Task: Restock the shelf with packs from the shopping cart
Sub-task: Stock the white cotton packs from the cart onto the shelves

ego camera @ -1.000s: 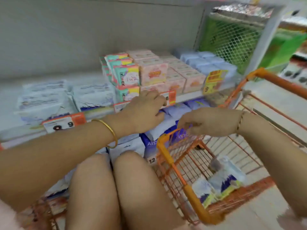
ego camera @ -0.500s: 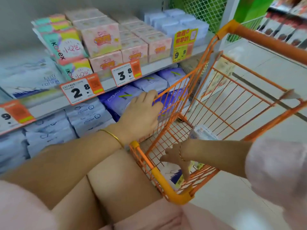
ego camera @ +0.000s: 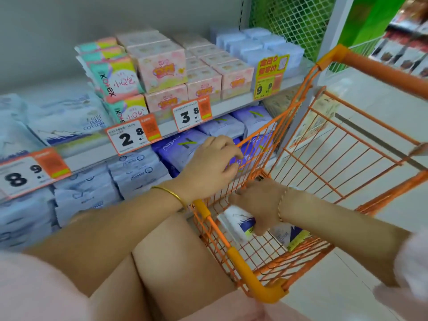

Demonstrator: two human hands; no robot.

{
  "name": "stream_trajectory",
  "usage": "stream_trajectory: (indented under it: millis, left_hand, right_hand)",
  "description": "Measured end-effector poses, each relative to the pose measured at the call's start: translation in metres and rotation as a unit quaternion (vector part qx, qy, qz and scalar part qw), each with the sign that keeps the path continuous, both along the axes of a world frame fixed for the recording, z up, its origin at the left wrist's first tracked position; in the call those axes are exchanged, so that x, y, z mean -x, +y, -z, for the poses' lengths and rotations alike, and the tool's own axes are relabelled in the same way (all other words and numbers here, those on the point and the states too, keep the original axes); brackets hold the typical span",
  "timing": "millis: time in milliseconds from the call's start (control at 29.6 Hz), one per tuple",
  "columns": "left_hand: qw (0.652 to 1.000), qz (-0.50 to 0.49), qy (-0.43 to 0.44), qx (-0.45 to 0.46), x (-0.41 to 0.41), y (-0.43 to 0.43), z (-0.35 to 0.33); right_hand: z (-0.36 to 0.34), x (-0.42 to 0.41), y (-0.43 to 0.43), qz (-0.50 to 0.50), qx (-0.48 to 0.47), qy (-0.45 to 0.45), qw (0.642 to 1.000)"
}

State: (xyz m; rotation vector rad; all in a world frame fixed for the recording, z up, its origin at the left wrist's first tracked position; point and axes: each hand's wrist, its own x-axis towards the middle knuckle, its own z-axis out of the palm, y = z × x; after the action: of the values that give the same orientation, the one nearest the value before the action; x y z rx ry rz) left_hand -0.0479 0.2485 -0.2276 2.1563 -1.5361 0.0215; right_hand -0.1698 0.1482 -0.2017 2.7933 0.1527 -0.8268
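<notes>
head view: the left hand (ego camera: 213, 167) has its fingers curled over the top rim wire of the orange wire shopping cart (ego camera: 254, 287) and steadies it. the right hand (ego camera: 259, 205) is well below that rim, down inside the basket, lying on a white soft pack with a blue mountain print (ego camera: 240, 224). the hands are apart. the step in hand is judged to be picking up this pack. to do it well, hold the cart firm with the left hand, take the pack across its full width so that the soft wrapper does not fold, and lift it straight up clear of the wires. matching white mountain-print packs (ego camera: 64, 126) lie on the grey metal shelf (ego camera: 166, 129), up and to the left of the left hand. the right fingers are hidden under the hand, so the grip cannot be confirmed. a second white-and-blue pack (ego camera: 289, 237) just right of the right hand is partly covered by the wrist.
</notes>
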Motion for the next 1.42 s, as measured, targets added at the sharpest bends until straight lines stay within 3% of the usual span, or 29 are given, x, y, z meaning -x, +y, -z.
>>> stream_trajectory:
  millis: [101, 169, 270, 371, 506, 641, 911, 1046, 1181, 1349, 1417]
  left_hand:
    - [0.982, -0.007, 0.186, 0.035, -0.016, 0.005, -0.047]
    - [0.957, 0.020, 0.281, -0.067, -0.028, 0.019, -0.089]
    - [0.917, 0.023, 0.351, -0.189, -0.044, 0.053, -0.131]
    - [0.917, 0.000, 0.371, -0.144, -0.058, 0.089, -0.154]
    - [0.933, -0.083, 0.335, -0.098, -0.085, 0.146, -0.186]
    - [0.945, -0.157, 0.269, -0.098, -0.123, 0.205, -0.200]
    - [0.940, -0.287, 0.181, -0.041, -0.169, 0.248, -0.194]
    - [0.929, -0.304, 0.210, -0.030, -0.189, 0.253, -0.176]
    - [0.908, -0.384, 0.165, -0.004, -0.219, 0.254, -0.140]
    - [0.891, -0.374, 0.063, -0.250, -0.231, 0.263, -0.106]
    - [0.879, -0.367, 0.053, -0.299, -0.229, 0.263, -0.102]
  right_hand:
    - [-0.038, 0.004, -0.003, -0.009, 0.038, -0.093, 0.995]
    - [-0.075, 0.003, -0.002, 0.013, 0.066, -0.177, 0.982]
    - [-0.107, -0.017, 0.013, 0.042, 0.065, -0.307, 0.949]
    - [-0.121, -0.056, 0.039, -0.004, 0.002, -0.423, 0.906]
    - [-0.133, -0.110, 0.091, -0.046, -0.093, -0.426, 0.899]
    - [-0.148, -0.171, 0.121, -0.094, -0.234, -0.372, 0.893]
    - [-0.166, -0.273, 0.173, -0.121, -0.160, -0.353, 0.914]
    - [-0.156, -0.299, 0.191, -0.124, -0.131, -0.332, 0.926]
    - [-0.135, -0.318, 0.203, -0.085, -0.063, -0.433, 0.895]
    - [-0.124, -0.329, 0.206, -0.049, -0.018, -0.457, 0.888]
    - [-0.118, -0.331, 0.207, -0.040, -0.009, -0.439, 0.897]
